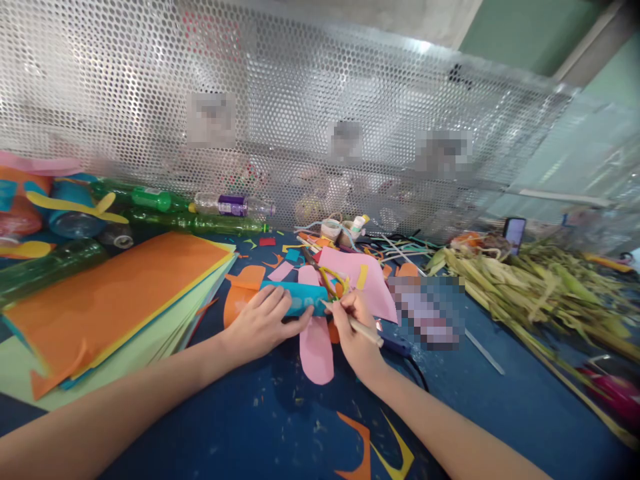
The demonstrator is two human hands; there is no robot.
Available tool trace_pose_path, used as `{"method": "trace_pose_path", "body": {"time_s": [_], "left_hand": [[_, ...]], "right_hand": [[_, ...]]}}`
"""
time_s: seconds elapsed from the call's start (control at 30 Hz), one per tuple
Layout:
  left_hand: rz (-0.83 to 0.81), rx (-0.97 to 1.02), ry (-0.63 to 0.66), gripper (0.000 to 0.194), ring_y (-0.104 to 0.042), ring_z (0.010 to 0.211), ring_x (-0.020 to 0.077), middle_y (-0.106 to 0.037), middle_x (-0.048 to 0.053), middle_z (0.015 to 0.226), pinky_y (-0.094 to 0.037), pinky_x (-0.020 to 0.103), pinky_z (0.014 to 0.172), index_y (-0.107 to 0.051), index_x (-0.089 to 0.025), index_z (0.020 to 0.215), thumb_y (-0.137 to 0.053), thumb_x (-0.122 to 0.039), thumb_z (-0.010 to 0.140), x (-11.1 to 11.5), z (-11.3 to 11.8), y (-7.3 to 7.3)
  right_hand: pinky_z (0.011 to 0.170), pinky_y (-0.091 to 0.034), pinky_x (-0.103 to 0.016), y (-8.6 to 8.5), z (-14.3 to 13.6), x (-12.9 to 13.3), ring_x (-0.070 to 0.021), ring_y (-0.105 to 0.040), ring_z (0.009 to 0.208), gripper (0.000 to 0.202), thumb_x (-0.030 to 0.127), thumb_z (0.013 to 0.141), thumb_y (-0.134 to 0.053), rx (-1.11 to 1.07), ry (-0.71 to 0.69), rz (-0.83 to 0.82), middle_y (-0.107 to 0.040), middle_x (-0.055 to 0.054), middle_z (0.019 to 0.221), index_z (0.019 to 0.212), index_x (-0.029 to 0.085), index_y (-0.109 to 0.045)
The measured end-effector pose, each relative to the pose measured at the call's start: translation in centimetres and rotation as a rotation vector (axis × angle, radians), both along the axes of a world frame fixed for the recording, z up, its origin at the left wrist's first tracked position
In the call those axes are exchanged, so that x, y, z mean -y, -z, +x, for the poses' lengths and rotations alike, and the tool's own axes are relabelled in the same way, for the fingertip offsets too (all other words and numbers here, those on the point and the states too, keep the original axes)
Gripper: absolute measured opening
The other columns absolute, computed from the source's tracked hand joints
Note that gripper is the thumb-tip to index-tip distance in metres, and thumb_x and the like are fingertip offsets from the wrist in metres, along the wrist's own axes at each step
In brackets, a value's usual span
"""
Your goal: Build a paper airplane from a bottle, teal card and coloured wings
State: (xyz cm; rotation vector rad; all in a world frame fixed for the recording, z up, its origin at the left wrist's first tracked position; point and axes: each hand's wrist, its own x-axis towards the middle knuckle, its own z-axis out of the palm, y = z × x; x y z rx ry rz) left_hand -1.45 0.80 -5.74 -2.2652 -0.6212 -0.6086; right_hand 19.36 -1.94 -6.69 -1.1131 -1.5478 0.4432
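A toy plane with a blue body (295, 293) lies on its side before me. It has an orange tail end (239, 300) and pink wings (317, 353) that stick out across the body. My left hand (260, 317) wraps over the orange and blue parts, thumb and fingers pressing on them. Between the fingers of my right hand (357, 327) is a pale pen (365, 330). Its tip is at the right end of the blue body, where faint pale marks show. Behind the plane, scissors (313, 263) lie partly hidden among scraps.
Stacked coloured sheets (135, 280) lie left, with plastic bottles (200, 221) behind. A pink sheet (360, 273), a blue-handled tool with a cord (395, 343), and dried husks (480, 287) are to the right. Orange offcuts (361, 443) lie in front. A perforated metal screen (290, 100) stands behind.
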Motion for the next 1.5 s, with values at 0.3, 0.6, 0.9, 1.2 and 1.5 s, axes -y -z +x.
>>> {"method": "trace_pose_path", "body": {"time_s": [0.3,0.6,0.9,1.2,1.5], "left_hand": [[0.002,-0.002,-0.010,0.047,-0.058,0.096,0.0245,-0.060,0.009,0.096,-0.045,0.042,0.088,-0.045,-0.030,0.130,-0.053,-0.019,0.086,0.09,-0.01,0.07],[0.006,0.001,-0.005,0.044,-0.058,0.094,0.0240,-0.060,0.009,0.096,-0.045,0.042,0.087,-0.046,-0.032,0.128,-0.052,-0.019,0.087,-0.03,-0.02,0.16],[-0.025,0.012,0.016,0.042,-0.056,0.093,0.0234,-0.059,0.009,0.095,-0.043,0.042,0.088,-0.048,-0.031,0.126,-0.053,-0.020,0.086,-0.08,-0.04,0.09],[-0.038,0.008,0.014,0.044,-0.056,0.093,0.0234,-0.059,0.009,0.096,-0.043,0.043,0.088,-0.047,-0.031,0.127,-0.053,-0.020,0.085,-0.05,-0.06,0.11],[-0.005,-0.018,-0.014,0.043,-0.057,0.092,0.0241,-0.059,0.009,0.096,-0.045,0.042,0.086,-0.048,-0.032,0.126,-0.054,-0.020,0.085,0.00,-0.03,-0.04]], "right_hand": [[0.059,-0.040,-0.028,0.20,0.07,-0.05,-0.0131,-0.044,0.058,0.024,0.029,0.091,-0.048,0.046,-0.014,0.008,-0.039,0.005,0.062,0.071,0.023,-0.037],[0.066,-0.047,-0.032,-0.06,0.01,-0.02,-0.0178,-0.062,0.071,0.022,0.029,0.093,-0.046,-0.030,0.010,0.001,-0.048,0.002,0.067,0.073,0.023,-0.037],[0.063,-0.048,-0.032,-0.37,-0.06,-0.09,-0.0171,-0.063,0.065,0.021,0.028,0.092,-0.047,-0.049,0.034,-0.033,-0.055,0.002,0.065,0.073,0.024,-0.038],[0.062,-0.047,-0.031,-0.40,0.03,-0.14,-0.0170,-0.063,0.064,0.022,0.027,0.091,-0.047,-0.046,0.038,-0.037,-0.055,0.003,0.064,0.072,0.024,-0.037],[0.064,-0.046,-0.033,-0.37,0.12,-0.11,-0.0178,-0.062,0.067,0.021,0.026,0.091,-0.046,-0.054,0.039,-0.041,-0.056,0.003,0.065,0.072,0.024,-0.038]]}}
